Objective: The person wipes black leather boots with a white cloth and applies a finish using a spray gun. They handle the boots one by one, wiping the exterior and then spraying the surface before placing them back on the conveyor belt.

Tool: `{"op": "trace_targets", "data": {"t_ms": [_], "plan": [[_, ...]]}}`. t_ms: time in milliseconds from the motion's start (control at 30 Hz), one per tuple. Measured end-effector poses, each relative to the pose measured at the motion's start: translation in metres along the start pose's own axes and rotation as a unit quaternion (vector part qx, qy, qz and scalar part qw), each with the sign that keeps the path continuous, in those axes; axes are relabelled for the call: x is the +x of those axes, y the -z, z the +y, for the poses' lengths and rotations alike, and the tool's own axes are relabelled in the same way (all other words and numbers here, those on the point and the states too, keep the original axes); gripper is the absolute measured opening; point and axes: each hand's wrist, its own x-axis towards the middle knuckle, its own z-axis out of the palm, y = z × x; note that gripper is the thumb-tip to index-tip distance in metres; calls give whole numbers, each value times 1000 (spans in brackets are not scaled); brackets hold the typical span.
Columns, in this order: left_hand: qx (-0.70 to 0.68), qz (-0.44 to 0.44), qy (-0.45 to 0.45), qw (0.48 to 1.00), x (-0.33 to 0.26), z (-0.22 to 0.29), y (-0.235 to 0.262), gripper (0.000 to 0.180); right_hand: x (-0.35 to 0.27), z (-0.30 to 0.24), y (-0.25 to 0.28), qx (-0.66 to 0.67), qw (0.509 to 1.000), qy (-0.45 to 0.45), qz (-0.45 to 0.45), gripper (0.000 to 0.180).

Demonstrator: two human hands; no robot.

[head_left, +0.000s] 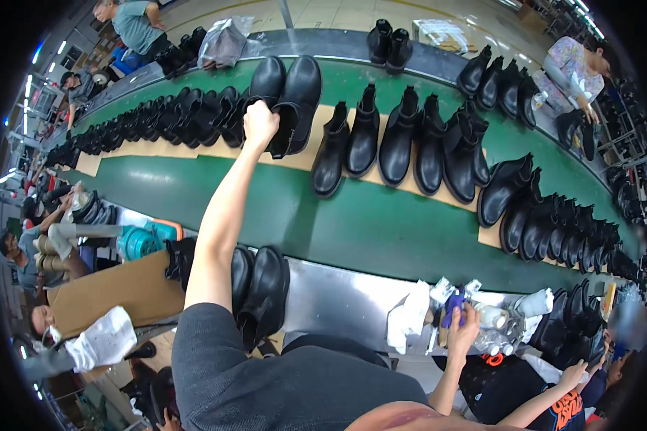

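Reaching far out, the left hand is clenched on the shaft of a pair of black leather ankle boots lifted above the green conveyor belt, so they could slip and knock the black boots standing just right of it; the right hand is out of view.

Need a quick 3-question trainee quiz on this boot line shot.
1. True or false: the left hand grips the held pair of boots over the belt.
2. The belt's colour is: A red, B green, C white.
3. Fill in: the row of boots standing along the belt is all ___ in colour.
Key: 1 true; 2 B; 3 black.
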Motion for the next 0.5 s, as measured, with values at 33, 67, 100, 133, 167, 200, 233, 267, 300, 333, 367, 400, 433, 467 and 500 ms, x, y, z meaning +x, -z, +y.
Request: {"op": "trace_targets", "data": {"t_ms": [33, 67, 100, 133, 167, 200, 233, 267, 300, 333, 367, 400, 433, 467, 500], "plan": [[16, -34, 12, 999, 20, 7, -13, 27, 1, -4, -1, 2, 1000, -11, -15, 29], [37, -69, 18, 997, 33, 6, -31, 28, 3, -10, -1, 0, 998, -32, -57, 29], [56, -107, 19, 993, 44, 7, -54, 29, 6, -18, -3, 4, 997, -45, -69, 29], [68, -146, 12, 987, 47, 0, -77, 31, 8, -25, -7, 8, 995, -60, -82, 29], [50, -163, -3, 985, 42, -11, -98, 31, 9, -29, -8, 8, 992, -77, -96, 29], [75, -155, 21, 985, 42, -12, -113, 30, 13, -32, -12, 15, 992, -63, -108, 30], [100, -146, 47, 983, 43, -15, -125, 30, 20, -33, -16, 11, 993, -40, -110, 30], [103, -131, 19, 986, 46, -15, -122, 32, 27, -41, -21, 4, 993, -23, -118, 30], [79, -157, 30, 984, 45, -4, -106, 39, 29, -50, -26, -2, 992, -14, -129, 31], [80, -160, 1, 984, 42, 1, -95, 38, 39, -65, -31, 52, 988, -34, -143, 32], [76, -156, -30, 984, 40, 6, -83, 37, 51, -72, -38, 51, 989, 16, -135, 32], [45, -15, -136, 990, 29, 14, -76, 34, 68, -85, -42, 51, 987, 42, -144, 32], [6, 120, -236, 964, 13, 24, -71, 31, 82, -89, -53, 54, 986, 58, -148, 31], [-113, 110, -247, 956, 2, 37, -70, 26, 102, -110, -61, 79, 983, 70, -153, 31], [-208, -58, -180, 960, -12, 61, -64, 34, 118, -119, -74, 76, 982, 101, -143, 31]]}}
